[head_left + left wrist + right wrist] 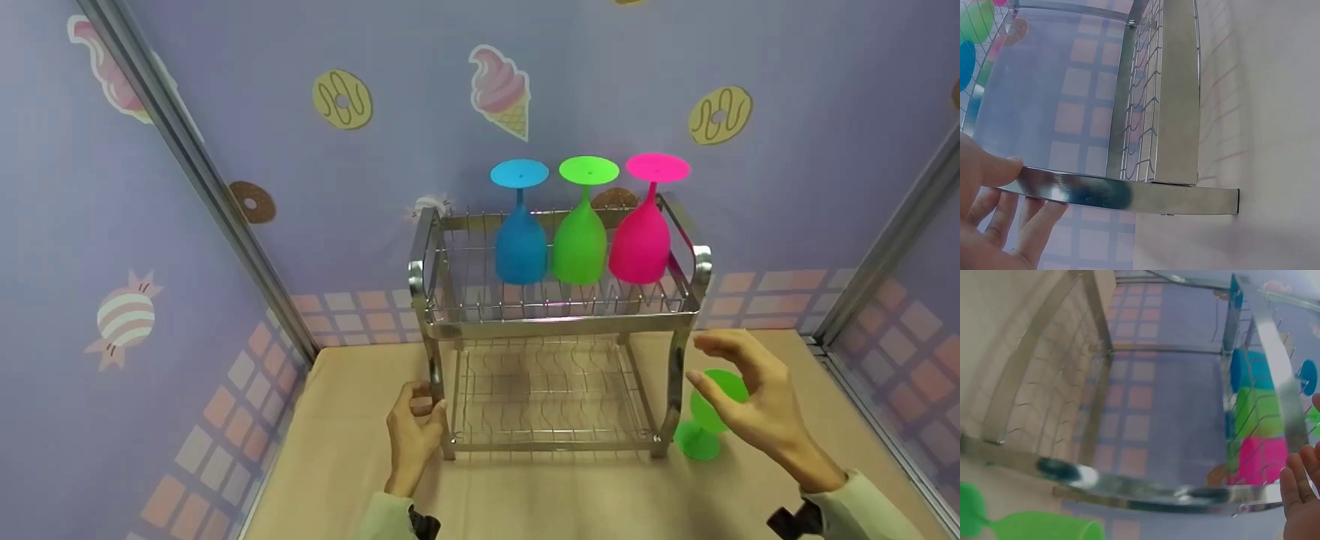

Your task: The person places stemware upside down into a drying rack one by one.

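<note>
A two-tier metal dish rack (562, 327) stands on the table. My left hand (412, 435) grips its front left leg, and the left wrist view shows the thumb and fingers (1041, 225) on either side of the metal strip. Beside the front right leg hovers my right hand (761, 409), thumb and fingers spread, holding nothing. Partly behind it, a green goblet (700, 442) stands upright on the table. On the top tier, a blue goblet (520, 247), another green goblet (580, 249) and a pink goblet (641, 244) sit upside down in a row.
The rack's lower wire tier (547, 390) holds nothing visible. A peach cloth (337, 450) covers the table. Patterned purple walls (420, 135) enclose the back and sides, with metal poles (202, 180) at the corners.
</note>
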The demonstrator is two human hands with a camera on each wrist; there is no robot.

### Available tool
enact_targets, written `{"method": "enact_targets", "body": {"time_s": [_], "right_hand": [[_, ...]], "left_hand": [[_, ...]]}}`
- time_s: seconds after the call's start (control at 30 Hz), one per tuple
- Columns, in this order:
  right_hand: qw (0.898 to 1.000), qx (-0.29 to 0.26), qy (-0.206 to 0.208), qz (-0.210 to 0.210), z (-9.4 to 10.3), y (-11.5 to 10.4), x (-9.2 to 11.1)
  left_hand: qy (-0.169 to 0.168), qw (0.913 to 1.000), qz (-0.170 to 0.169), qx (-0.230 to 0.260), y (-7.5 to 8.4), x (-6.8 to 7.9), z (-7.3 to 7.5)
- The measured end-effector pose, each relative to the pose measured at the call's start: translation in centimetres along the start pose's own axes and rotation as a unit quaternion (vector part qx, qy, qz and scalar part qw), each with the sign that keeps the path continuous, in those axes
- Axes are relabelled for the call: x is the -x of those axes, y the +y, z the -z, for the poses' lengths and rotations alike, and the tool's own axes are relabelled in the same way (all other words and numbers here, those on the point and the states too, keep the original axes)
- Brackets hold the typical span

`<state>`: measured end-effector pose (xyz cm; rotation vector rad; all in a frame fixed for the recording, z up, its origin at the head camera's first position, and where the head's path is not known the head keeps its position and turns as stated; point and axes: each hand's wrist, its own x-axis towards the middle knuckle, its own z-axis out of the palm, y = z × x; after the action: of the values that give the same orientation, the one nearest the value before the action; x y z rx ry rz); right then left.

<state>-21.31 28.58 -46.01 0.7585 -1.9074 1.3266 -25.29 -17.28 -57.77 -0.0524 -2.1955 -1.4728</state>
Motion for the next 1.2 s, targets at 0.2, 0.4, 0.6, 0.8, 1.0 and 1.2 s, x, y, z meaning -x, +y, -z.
{"method": "enact_targets", "body": {"time_s": [0.2,0.4,0.6,0.8,1.0,1.2], "right_hand": [[0.998,0.035,0.025,-0.034,1.7,1.7,2.4],[0.994,0.067,0.032,-0.078,3.4,2.8,4.2],[0.984,0.092,0.052,-0.142,4.5,4.1,6.3],[0.971,0.119,0.062,-0.199,5.1,6.5,9.1],[0.953,0.129,0.039,-0.272,5.5,9.0,12.0],[0.925,0.120,0.011,-0.361,4.8,10.8,14.2]], "left_hand": [[0.003,1.0000,0.003,-0.005,0.0,-0.1,0.0],[0.005,0.9999,0.007,-0.006,0.1,-0.2,0.1],[0.009,0.9999,0.004,-0.005,0.0,-0.1,0.1],[0.003,1.0000,0.008,-0.005,-0.1,-0.1,0.0],[0.001,0.9998,0.016,-0.007,0.1,0.0,0.1],[0.005,0.9999,0.015,-0.004,0.2,-0.1,0.0]]}}
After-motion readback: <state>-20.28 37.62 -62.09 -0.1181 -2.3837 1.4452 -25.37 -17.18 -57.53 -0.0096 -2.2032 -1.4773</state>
